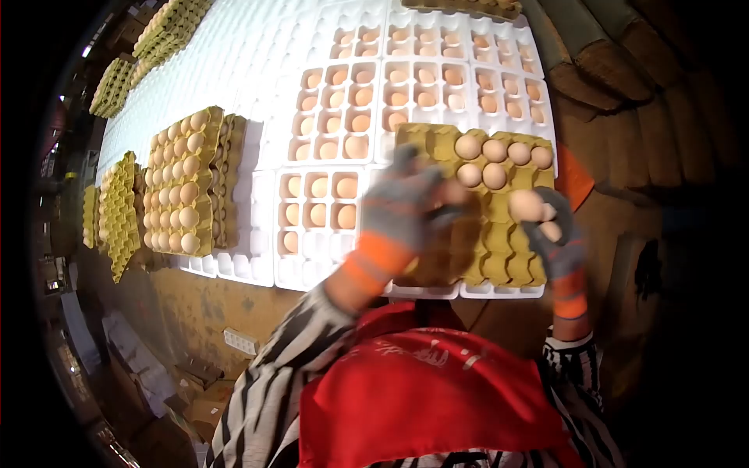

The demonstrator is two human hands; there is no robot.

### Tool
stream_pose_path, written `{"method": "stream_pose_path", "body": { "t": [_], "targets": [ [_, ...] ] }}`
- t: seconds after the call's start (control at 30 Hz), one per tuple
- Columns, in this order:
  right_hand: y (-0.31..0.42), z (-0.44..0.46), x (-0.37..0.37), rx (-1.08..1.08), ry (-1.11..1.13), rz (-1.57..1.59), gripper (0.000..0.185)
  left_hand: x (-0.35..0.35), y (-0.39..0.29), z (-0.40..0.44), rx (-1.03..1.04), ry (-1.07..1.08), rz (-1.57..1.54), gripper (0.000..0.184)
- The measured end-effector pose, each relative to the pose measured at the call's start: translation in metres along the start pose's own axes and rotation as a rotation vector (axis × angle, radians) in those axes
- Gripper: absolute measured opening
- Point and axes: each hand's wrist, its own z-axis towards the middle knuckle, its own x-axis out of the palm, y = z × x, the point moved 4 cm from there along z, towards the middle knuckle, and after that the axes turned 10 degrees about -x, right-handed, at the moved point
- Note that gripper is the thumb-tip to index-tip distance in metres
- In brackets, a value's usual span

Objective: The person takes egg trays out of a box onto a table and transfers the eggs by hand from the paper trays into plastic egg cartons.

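My left hand [402,207], in a grey and orange glove, is blurred over the left part of a yellow-brown egg tray [499,261]. A smeared, egg-coloured round shape shows at its fingers; I cannot tell whether it is held. At the tray's right side, my right hand [560,238] has its fingers closed around a brown egg [527,206]. Several eggs [494,150] sit in the tray's far rows, while its near cups are bare. Left of my left hand, a white plastic tray [292,269] holds eggs in its far cups.
More white trays filled with eggs [333,99] stretch away beyond my hands. To the left stand stacked egg trays [175,183] loaded with eggs, and further stacks [113,86] are at the far left. An orange piece [573,175] juts out by the right edge.
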Motion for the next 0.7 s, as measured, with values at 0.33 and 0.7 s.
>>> {"method": "stream_pose_path", "body": {
  "t": [0.33, 0.7],
  "targets": [
    [0.083, -0.04, 0.259, -0.244, 0.722, -0.706, 0.041, -0.079, 0.186, -0.128, -0.407, 0.043, 0.036, 0.045],
    [0.058, -0.101, 0.262, 0.491, 0.31, 0.474, 0.045, -0.072, 0.221, -0.172, -0.529, 0.178, -0.674, 0.063]
  ]
}}
